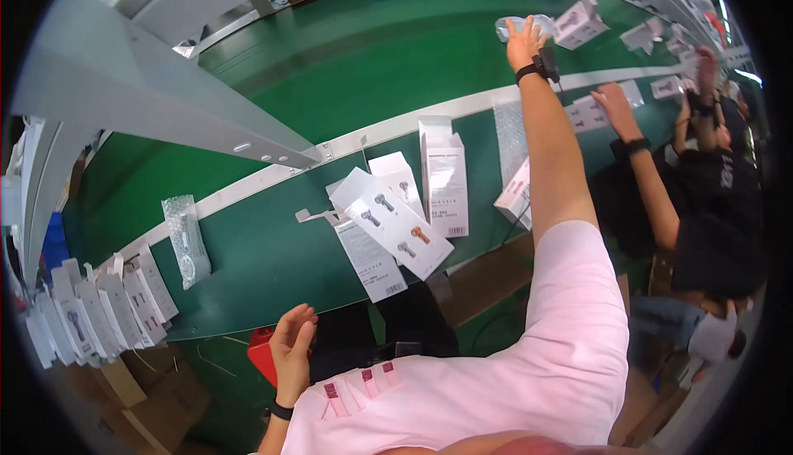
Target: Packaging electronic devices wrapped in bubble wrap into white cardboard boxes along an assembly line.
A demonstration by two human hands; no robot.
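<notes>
My right arm stretches far out over the green conveyor. At its end my right hand (pixel 526 45) has its fingers spread at a clear plastic-wrapped item (pixel 538 23); no grip on it shows. My left hand (pixel 294 346) hangs near my body before the bench edge, fingers loosely bent and apart, nothing in it. On the bench before me lies a white leaflet (pixel 393 222) picturing several handheld devices, partly over a white carton (pixel 369 261). Another white carton (pixel 446 178) stands to its right, flaps up. A bubble-wrapped item (pixel 187 240) rests further left.
Several white cartons (pixel 107 310) stand in a row at the left bench end. A grey metal post (pixel 190 100) rises at left. Bubble wrap (pixel 510 137) and a box (pixel 517 195) lie by my right arm. A co-worker's hand (pixel 615 108) is at right, near another leaflet (pixel 585 114).
</notes>
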